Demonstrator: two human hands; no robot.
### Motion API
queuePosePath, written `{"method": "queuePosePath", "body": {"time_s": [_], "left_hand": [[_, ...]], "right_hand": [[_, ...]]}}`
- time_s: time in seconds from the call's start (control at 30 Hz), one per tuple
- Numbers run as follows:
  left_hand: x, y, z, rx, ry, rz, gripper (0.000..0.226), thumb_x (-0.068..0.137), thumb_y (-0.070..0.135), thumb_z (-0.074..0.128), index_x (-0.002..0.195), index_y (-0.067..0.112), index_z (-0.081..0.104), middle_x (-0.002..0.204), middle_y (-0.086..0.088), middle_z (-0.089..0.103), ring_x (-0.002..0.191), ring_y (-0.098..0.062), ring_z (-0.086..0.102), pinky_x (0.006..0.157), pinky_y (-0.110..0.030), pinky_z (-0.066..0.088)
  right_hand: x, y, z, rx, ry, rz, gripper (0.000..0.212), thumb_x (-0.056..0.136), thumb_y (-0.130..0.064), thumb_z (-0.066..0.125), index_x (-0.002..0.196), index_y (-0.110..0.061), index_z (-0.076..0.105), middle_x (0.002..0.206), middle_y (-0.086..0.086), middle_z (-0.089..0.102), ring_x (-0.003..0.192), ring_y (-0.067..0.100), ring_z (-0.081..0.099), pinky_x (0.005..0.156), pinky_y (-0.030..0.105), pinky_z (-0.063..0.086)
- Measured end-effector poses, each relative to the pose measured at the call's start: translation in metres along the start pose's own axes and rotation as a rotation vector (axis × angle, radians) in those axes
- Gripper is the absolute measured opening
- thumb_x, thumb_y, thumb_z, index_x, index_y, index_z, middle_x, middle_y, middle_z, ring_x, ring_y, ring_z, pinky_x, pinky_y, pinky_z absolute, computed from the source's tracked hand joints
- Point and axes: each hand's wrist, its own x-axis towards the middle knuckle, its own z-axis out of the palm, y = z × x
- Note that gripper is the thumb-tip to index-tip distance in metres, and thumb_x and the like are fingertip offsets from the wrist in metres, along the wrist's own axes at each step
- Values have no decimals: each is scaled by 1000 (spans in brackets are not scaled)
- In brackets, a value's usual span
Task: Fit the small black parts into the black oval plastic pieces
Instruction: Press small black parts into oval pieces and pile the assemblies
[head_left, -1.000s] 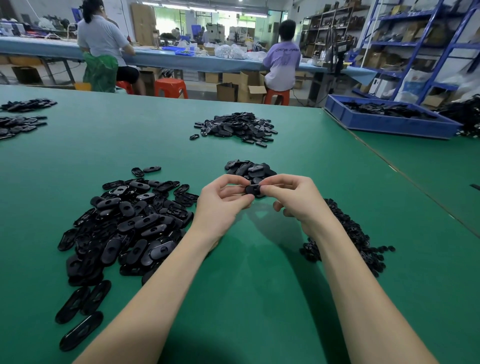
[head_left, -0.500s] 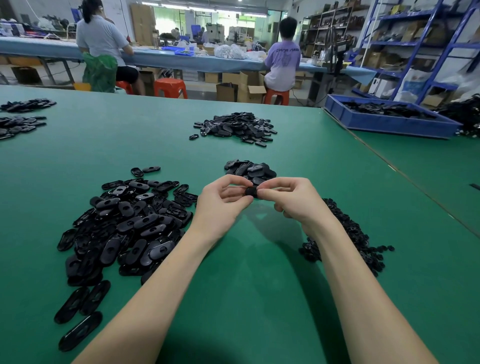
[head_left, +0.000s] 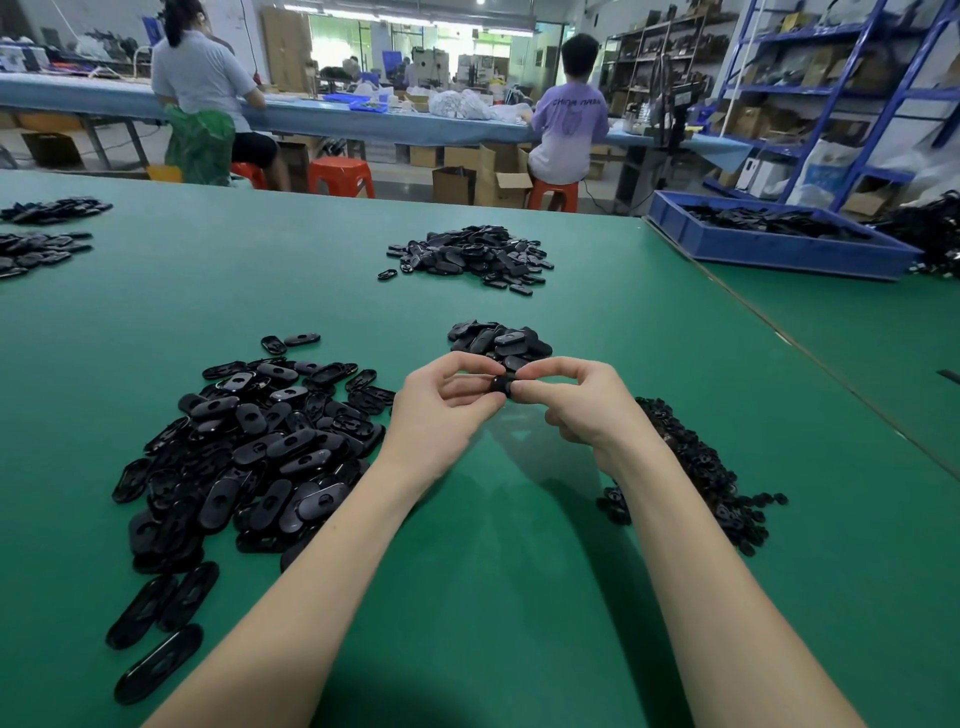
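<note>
Both hands, the left hand and right hand, pinch 1 black oval piece between their fingertips; it looks light, rigid, slick plastic, best gripped by its edges.

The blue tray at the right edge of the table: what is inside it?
The blue tray holds a flat heap of black plastic pieces, too far away to tell their shape. Its near wall hides the bottom.

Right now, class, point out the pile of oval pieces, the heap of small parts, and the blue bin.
pile of oval pieces (head_left: 249, 452): head view, middle of the pile.
heap of small parts (head_left: 701, 478): head view, centre of the heap.
blue bin (head_left: 779, 252): head view, front wall.
</note>
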Motion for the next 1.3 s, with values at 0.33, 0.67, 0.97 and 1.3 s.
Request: {"method": "queuePosePath", "body": {"time_s": [0.33, 0.67, 0.97, 1.3], "left_hand": [[0, 7, -1, -127, -83, -155, 22, 88, 0, 70, 103, 15, 70, 96, -4, 78, 73, -7, 66, 71, -15, 52], [-1, 0, 3, -77, -40, -213, 17, 88, 3, 71, 96, 16, 66, 81, 1, 75, 62, -6, 60, 64, -12, 49], [-3, -1, 2, -45, -22, -235, 16, 87, 5, 73, 97, 17, 67, 90, -11, 76, 67, -13, 58, 61, -14, 46], [1, -7, 6, -13, 49, -236, 17, 84, 9, 77, 88, 23, 69, 79, 5, 76, 68, -11, 60, 66, -20, 46]], "right_hand": [[-3, 1, -14, -1, -132, 31, 15, 80, -32, 86, 89, -24, 77, 76, -9, 66, 52, 8, 48, 48, 16, 35], [1, 7, -11, -159, -160, -81, 8, 83, -19, 79, 81, -22, 72, 60, -10, 52, 47, 7, 41, 45, 13, 34], [-3, 9, -9, -207, -166, -135, 11, 87, -18, 78, 89, -12, 69, 68, -3, 59, 51, 8, 53, 47, 13, 37], [-2, 12, -1, -274, -67, -186, 10, 87, -23, 78, 85, -19, 69, 73, -11, 60, 59, 2, 52, 60, 14, 42]]}}
